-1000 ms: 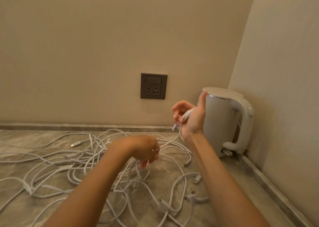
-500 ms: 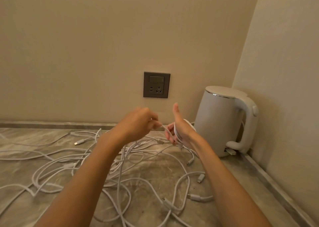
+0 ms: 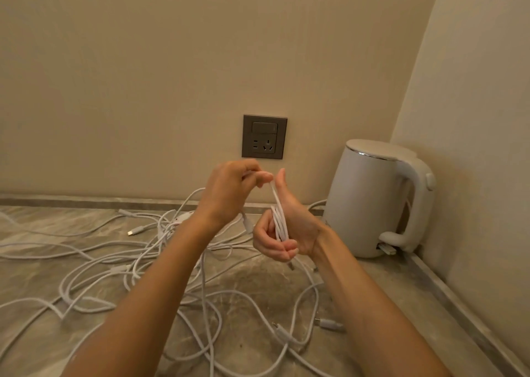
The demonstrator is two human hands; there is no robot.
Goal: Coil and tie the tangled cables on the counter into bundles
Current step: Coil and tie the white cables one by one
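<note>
Several white cables lie tangled (image 3: 137,264) across the marble counter (image 3: 258,285). My right hand (image 3: 286,227) is raised above the counter with its thumb up and its fingers curled round a small coil of white cable (image 3: 279,219) wound over the palm. Just left of the thumb, my left hand (image 3: 232,193) pinches the free strand of the same cable and holds it taut over the coil. A connector tip hangs below my right fingers.
A white electric kettle (image 3: 370,199) stands in the back right corner, close to my right wrist. A dark wall socket (image 3: 263,137) sits on the wall above the hands. Loose plugs (image 3: 329,324) lie on the counter near my right forearm.
My left hand rose from the tangle up to beside my right thumb, drawing the strand with it. My right hand moved left, away from the kettle, and more turns lie round it.
</note>
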